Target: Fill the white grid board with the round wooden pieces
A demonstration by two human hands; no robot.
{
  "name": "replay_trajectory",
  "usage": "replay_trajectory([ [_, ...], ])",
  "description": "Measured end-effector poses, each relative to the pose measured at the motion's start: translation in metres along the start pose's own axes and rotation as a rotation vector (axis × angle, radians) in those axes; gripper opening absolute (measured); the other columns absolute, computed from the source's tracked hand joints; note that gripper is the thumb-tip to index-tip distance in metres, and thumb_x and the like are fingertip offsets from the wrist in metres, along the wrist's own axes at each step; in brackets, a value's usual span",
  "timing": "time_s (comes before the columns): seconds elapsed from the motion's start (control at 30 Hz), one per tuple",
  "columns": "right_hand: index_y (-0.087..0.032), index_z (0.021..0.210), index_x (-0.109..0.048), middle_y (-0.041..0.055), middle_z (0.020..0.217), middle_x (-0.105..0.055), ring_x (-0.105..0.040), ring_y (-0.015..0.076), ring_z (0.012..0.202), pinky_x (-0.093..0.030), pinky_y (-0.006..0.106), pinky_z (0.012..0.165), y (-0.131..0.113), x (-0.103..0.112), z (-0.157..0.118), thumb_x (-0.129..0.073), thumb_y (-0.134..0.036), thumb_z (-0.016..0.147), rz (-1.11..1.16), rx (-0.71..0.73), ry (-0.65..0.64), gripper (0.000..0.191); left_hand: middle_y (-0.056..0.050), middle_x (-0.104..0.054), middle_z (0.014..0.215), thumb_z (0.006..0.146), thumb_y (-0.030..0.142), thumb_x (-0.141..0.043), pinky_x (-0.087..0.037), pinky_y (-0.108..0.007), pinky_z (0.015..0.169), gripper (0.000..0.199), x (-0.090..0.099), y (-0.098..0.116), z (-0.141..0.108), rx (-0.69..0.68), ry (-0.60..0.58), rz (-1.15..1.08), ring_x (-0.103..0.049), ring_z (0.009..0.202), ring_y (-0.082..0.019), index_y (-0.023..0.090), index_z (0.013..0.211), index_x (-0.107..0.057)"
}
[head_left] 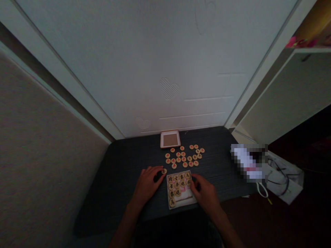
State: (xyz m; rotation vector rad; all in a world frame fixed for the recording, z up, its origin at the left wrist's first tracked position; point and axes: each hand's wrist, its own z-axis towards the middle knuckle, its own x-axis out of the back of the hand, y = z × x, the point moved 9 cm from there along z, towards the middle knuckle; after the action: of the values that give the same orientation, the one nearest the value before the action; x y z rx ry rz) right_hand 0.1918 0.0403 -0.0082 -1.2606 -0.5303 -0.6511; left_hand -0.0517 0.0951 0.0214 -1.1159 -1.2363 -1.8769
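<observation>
A shallow white box (pixel 184 204) lies on the table, with Chinese chess pieces bearing black characters set in rows along its top and left side. My left hand (pixel 147 184) is at the box's upper left, thumb and index finger closed on a round wooden Chinese chess piece (pixel 164 171). At the box's right edge is my right hand (pixel 205 193), its fingertips closed against a Chinese chess piece (pixel 188 182) at the end of the second row. The fingers partly cover that piece. Beyond the box, several loose pieces (pixel 183 159), mostly red-lettered, lie scattered.
An upturned box lid (pixel 170 147) stands at the back of the dark table (pixel 124 162), near a white panel (pixel 144 100) with heart patterns. To the right, past the table's edge, are a pixelated white object (pixel 245 163) and a white box with cables (pixel 283 186).
</observation>
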Motion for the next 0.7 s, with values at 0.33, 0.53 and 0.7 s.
replay_trajectory([
  [0.33, -0.021, 0.118, -0.067, 0.0007, 0.075, -0.071, -0.067, 0.0151, 0.065, -0.052, 0.024, 0.067, 0.002, -0.001, 0.001, -0.055, -0.035, 0.094, -0.011, -0.023, 0.021, 0.030, -0.004, -0.074, 0.107, 0.094, 0.036, -0.058, -0.046, -0.039, 0.085, 0.023, -0.001, 0.002, 0.005, 0.020, -0.003, -0.027, -0.066, 0.083, -0.022, 0.026, 0.113, -0.067],
  [0.53, -0.022, 0.116, -0.068, -0.0001, 0.073, -0.071, -0.067, 0.0149, 0.065, -0.051, 0.023, 0.066, 0.003, -0.001, 0.001, -0.055, -0.035, 0.093, -0.029, -0.020, 0.036, 0.029, -0.004, -0.074, 0.109, 0.091, 0.035, -0.061, -0.051, -0.038, 0.087, 0.024, 0.006, -0.010, 0.001, 0.088, 0.111, -0.119, -0.069, 0.093, -0.022, 0.025, 0.112, -0.066],
  [0.7, -0.022, 0.117, -0.068, -0.0003, 0.073, -0.070, -0.067, 0.0147, 0.064, -0.050, 0.023, 0.064, 0.004, -0.002, 0.001, -0.056, -0.036, 0.093, -0.029, -0.017, 0.045, 0.030, -0.004, -0.073, 0.107, 0.089, 0.036, -0.063, -0.057, -0.031, 0.075, 0.027, 0.013, -0.007, 0.000, 0.143, 0.152, -0.337, -0.070, 0.083, -0.018, 0.024, 0.113, -0.065],
])
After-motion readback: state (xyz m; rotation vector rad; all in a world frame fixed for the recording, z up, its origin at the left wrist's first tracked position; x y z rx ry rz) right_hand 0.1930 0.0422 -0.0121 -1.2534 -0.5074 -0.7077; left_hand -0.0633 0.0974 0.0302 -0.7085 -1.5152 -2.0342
